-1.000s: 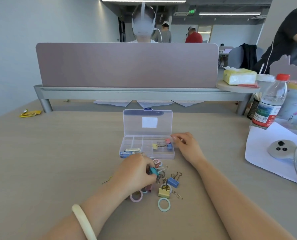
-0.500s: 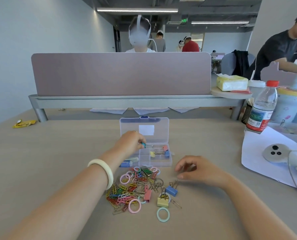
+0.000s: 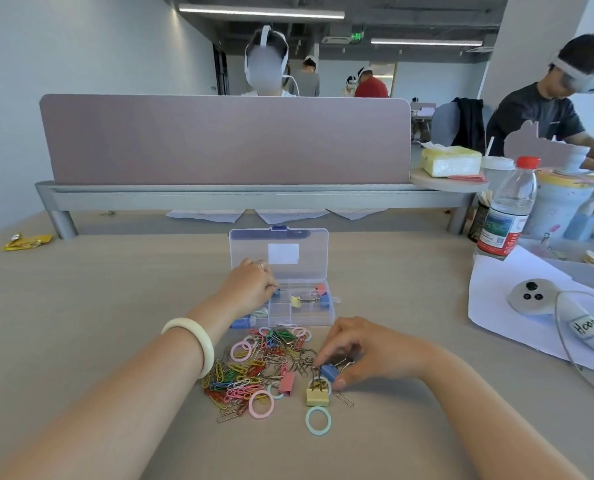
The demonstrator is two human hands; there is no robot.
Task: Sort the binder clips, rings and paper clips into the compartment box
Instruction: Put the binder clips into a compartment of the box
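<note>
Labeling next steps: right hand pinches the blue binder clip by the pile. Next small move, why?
Probably lift the blue binder clip with the right hand and carry it to the compartment box's right-hand compartment, where other binder clips already lie; the left hand, at the box's left side, leaves that way free.

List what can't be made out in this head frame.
Head view:
- Left hand: its knuckles hide the fingertips, so whether it holds the blue bit at the box is unclear.
- Box's left compartments: covered by that hand and wrist.
- Blue binder clip: handles partly under the right hand.
- Paper clips: heaped, too tangled to count.
</note>
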